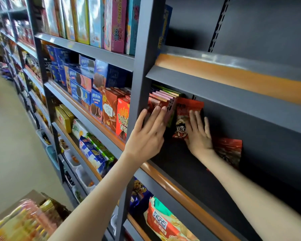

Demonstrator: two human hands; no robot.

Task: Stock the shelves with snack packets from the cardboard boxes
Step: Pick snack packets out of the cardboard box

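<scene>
— Head view: where are the hands?
— Both arms reach up and forward into a dark shelf [181, 167] with an orange front strip. The left hand [147, 134], fingers straight and close together, presses flat against a row of pink-edged boxes [161, 100] standing at the shelf's left end. Its thumb lies by the grey upright post [141, 66].
— And the right hand [198, 134]?
— Fingers spread, palm laid on a red snack packet [182, 119] with a cartoon face. It stands upright near the back panel [259, 127], just beside the boxes.
— Any more packets?
— A second red packet [229, 152] sits on the same shelf, just right of the right wrist, partly hidden by the forearm. A cardboard box [24, 214] of blurred yellow and pink packets shows at lower left.
</scene>
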